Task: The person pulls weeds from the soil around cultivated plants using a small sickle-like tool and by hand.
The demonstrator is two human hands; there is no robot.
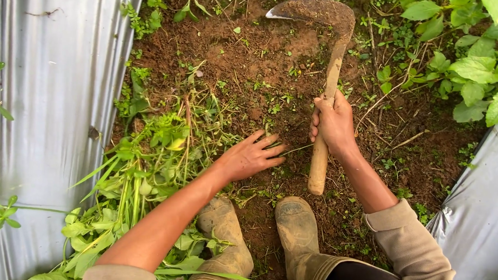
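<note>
Muddy boots (225,236) planted apart, I'm gripping the hoe (326,92) by its wooden handle in my right hand (333,124), blade resting on the soil ahead, while my left hand (252,155) is spreading open-fingered over weeds (149,161), steadying them.

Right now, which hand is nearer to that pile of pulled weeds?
Left. The left hand rests on the soil right beside the pile of pulled weeds; the right hand is farther off, gripping the hoe handle.
</note>
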